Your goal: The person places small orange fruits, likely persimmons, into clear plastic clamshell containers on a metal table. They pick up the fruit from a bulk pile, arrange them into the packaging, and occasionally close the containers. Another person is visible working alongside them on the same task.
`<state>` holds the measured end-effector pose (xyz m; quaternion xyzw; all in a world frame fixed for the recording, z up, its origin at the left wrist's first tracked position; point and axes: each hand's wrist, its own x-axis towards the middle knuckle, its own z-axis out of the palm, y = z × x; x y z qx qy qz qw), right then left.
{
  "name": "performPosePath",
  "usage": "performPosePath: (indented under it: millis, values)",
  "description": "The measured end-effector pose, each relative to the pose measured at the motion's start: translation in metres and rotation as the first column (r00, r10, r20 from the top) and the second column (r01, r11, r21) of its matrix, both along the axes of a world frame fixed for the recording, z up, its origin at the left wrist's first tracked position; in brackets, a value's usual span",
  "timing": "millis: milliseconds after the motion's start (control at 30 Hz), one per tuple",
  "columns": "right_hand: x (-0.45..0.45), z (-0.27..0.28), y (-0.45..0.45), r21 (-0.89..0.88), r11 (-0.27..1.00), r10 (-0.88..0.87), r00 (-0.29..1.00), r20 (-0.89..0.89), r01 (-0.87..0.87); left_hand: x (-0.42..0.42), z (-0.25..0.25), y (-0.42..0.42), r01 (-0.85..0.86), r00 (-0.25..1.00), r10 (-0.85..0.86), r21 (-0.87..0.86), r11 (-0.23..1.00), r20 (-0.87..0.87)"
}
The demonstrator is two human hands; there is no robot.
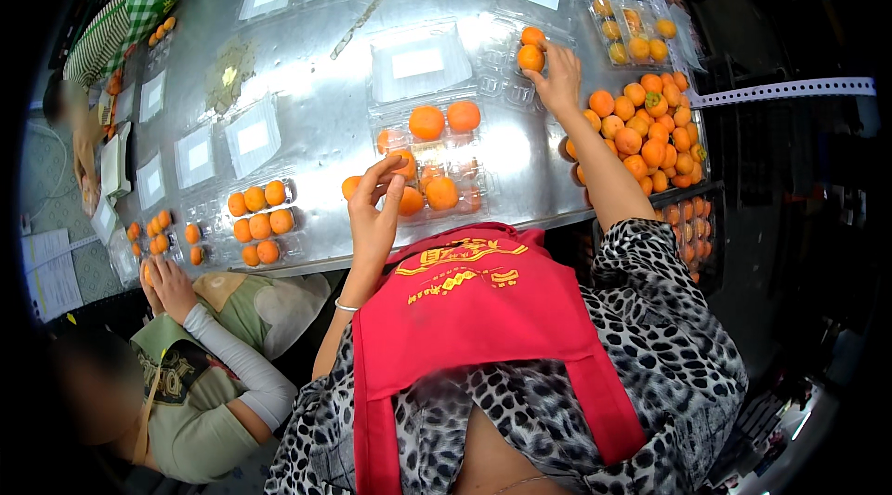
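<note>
My left hand (376,206) is over the near left part of a clear plastic clamshell tray (488,178), its fingers curved at an orange persimmon (403,164); whether it grips the fruit I cannot tell. Several persimmons sit in the tray's cells, among them one at the top (426,123) and one lower down (442,193). Farther right, my right hand (557,77) has thumb and fingertips against a persimmon (531,58) in another clear tray (496,70), with a second persimmon (533,36) just beyond it. A firm grip there cannot be made out.
A heap of loose persimmons (644,132) lies at the right end of the metal table (313,111), near a filled tray (631,31). Lidded trays with white labels (418,64) stand about. At left a co-worker's hands (167,286) are near more filled trays; another person is at the far left edge.
</note>
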<state>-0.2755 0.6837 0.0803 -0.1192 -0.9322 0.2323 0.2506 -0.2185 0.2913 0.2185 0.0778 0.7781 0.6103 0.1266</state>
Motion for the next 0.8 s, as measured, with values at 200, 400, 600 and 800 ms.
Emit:
performPosePath:
  millis: [200,400,600,800]
  values:
    - [-0.004,-0.013,-0.008,0.038,0.997,0.066,0.996,0.062,-0.068,0.005,0.007,0.0,0.075,0.997,-0.074,-0.019,0.997,0.023]
    - [0.016,0.007,-0.007,-0.028,0.999,-0.023,0.997,-0.075,0.021,-0.017,0.114,0.029,0.547,0.737,-0.618,-0.294,0.783,-0.275]
    - [0.078,0.036,-0.064,-0.313,0.939,-0.147,0.989,0.012,0.143,0.038,0.273,0.062,0.664,0.29,-0.744,-0.433,0.609,-0.601]
    - [0.144,0.061,-0.141,-0.32,0.943,0.1,0.995,0.005,-0.093,0.118,0.274,0.097,0.76,0.481,-0.474,0.082,0.645,-0.737]
